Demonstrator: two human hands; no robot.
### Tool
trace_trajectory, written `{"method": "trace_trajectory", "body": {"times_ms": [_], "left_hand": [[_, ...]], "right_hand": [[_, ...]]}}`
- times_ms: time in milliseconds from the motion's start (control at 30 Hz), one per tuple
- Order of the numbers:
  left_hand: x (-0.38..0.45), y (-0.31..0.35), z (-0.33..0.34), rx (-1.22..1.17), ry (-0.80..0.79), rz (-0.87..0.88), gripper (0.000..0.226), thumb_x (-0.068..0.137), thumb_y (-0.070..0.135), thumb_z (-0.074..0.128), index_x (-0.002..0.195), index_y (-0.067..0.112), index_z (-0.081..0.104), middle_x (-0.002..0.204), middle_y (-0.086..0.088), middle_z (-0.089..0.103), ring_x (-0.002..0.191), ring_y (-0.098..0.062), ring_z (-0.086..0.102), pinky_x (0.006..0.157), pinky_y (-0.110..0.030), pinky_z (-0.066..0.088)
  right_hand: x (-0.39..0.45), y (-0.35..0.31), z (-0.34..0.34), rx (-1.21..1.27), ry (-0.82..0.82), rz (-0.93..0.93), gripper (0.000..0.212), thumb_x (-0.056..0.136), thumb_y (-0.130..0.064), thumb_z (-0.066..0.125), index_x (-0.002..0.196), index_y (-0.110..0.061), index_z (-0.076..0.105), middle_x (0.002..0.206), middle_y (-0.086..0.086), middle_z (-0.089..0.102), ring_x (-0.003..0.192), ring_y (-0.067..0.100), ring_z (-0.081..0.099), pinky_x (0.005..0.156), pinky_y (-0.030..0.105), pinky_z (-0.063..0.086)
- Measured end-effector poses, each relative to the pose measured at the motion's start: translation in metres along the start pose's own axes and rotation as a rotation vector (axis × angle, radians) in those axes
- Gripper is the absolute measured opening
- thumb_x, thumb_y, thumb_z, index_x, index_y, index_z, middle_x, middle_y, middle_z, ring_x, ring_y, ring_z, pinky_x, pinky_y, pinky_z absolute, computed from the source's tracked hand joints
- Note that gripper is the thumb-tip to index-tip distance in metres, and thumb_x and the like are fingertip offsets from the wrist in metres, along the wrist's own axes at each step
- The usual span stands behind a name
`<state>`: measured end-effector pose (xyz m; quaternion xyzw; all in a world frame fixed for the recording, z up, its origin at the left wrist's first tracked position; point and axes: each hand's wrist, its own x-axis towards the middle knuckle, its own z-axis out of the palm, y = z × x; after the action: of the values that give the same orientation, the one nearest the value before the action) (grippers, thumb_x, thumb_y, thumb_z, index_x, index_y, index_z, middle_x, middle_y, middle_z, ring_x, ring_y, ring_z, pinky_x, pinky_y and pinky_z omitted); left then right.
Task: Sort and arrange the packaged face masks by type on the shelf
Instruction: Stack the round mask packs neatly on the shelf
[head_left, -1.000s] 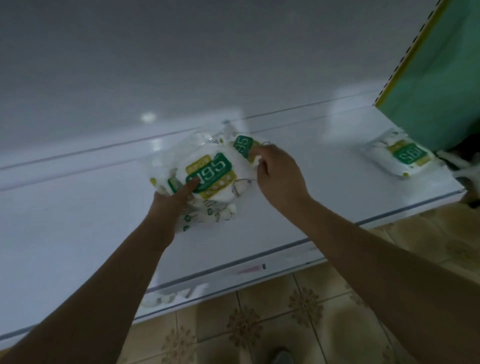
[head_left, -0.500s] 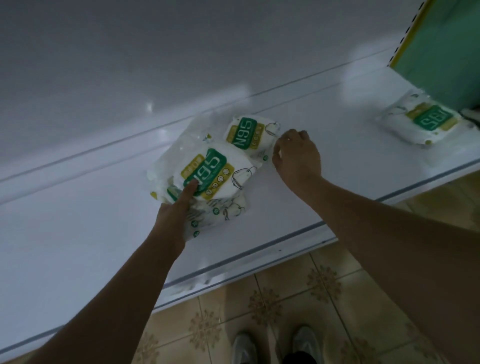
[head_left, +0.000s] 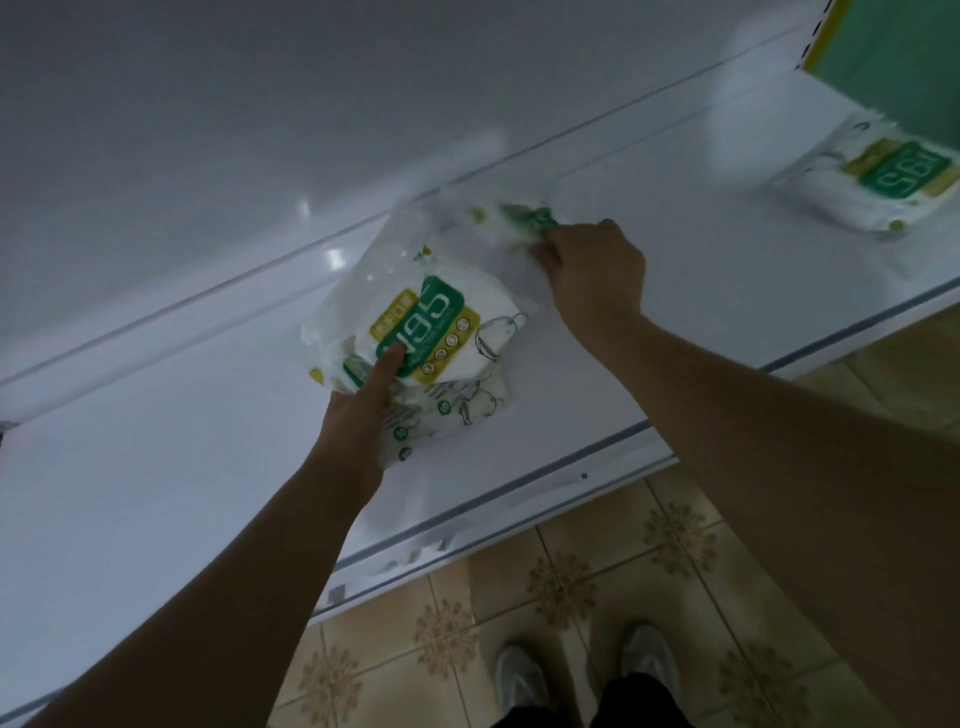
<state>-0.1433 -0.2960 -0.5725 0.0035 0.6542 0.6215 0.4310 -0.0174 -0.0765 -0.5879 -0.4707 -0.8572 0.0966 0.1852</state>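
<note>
A stack of white N95 mask packs (head_left: 441, 327) with green and yellow labels lies in the middle of the white shelf (head_left: 156, 483). My left hand (head_left: 363, 410) grips the stack's near left side, its thumb pressed on the top label. My right hand (head_left: 592, 265) pinches a smaller, motion-blurred mask pack (head_left: 514, 221) just behind the stack, lifted on edge. Another N95 pack (head_left: 883, 176) lies alone at the shelf's far right.
The shelf's back panel (head_left: 311, 104) rises behind the packs. A green panel (head_left: 893, 47) with a yellow edge stands at the top right. The shelf's front lip (head_left: 519, 514) runs above a patterned tile floor (head_left: 441, 639), where my shoes show.
My right hand has taken hold of the small pack behind the stack and is pulling it up and right; it now looks blurred. My left hand stays on the stack.
</note>
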Motion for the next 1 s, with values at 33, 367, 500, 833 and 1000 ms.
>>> {"method": "trace_trajectory", "body": {"times_ms": [33,367,500,833,1000], "left_hand": [[-0.003,0.001,0.004,-0.004,-0.005,0.021,0.064,0.076,0.037,0.078,0.134,0.020,0.060,0.116,-0.008,0.075,0.101,-0.028,0.074,0.071,-0.041,0.062],[-0.050,0.045,0.132,0.112,-0.244,0.131,0.054,0.081,0.033,0.077,0.132,0.023,0.060,0.118,-0.007,0.074,0.102,-0.026,0.074,0.084,-0.048,0.061],[-0.052,0.039,0.183,0.177,-0.356,0.091,0.031,0.101,0.011,0.059,0.131,0.017,0.063,0.118,-0.008,0.074,0.105,-0.027,0.072,0.076,-0.038,0.062],[-0.015,-0.014,0.315,0.294,-0.211,-0.106,0.051,0.092,0.042,0.071,0.131,0.012,0.062,0.124,-0.013,0.069,0.111,-0.029,0.068,0.092,-0.041,0.058],[0.009,-0.038,0.345,0.370,-0.028,-0.138,0.118,0.039,0.075,0.089,0.137,0.018,0.055,0.123,-0.008,0.069,0.108,-0.030,0.068,0.098,-0.051,0.054]], "right_hand": [[-0.007,0.003,-0.013,0.082,0.100,0.123,0.038,0.102,-0.038,0.041,0.097,-0.014,0.070,0.089,0.008,0.068,0.092,0.028,0.057,0.060,0.031,0.031],[-0.073,0.029,-0.162,0.670,-0.052,0.062,0.041,0.097,-0.055,0.043,0.107,-0.020,0.062,0.147,0.008,0.046,0.140,0.024,0.037,0.104,0.026,0.033],[-0.035,0.096,-0.196,0.721,-0.119,0.387,0.091,0.075,-0.052,0.078,0.146,-0.021,0.031,0.139,0.004,0.044,0.120,0.021,0.051,0.092,0.032,0.046],[0.053,0.262,-0.198,0.121,-0.554,0.279,0.115,0.069,-0.083,0.057,0.157,-0.025,0.012,0.164,0.016,-0.002,0.151,0.036,0.003,0.121,0.054,0.012],[0.076,0.321,-0.167,0.019,-0.770,0.226,0.132,0.063,-0.085,0.060,0.155,-0.029,-0.015,0.162,0.016,-0.019,0.149,0.042,-0.011,0.119,0.062,0.005]]}}
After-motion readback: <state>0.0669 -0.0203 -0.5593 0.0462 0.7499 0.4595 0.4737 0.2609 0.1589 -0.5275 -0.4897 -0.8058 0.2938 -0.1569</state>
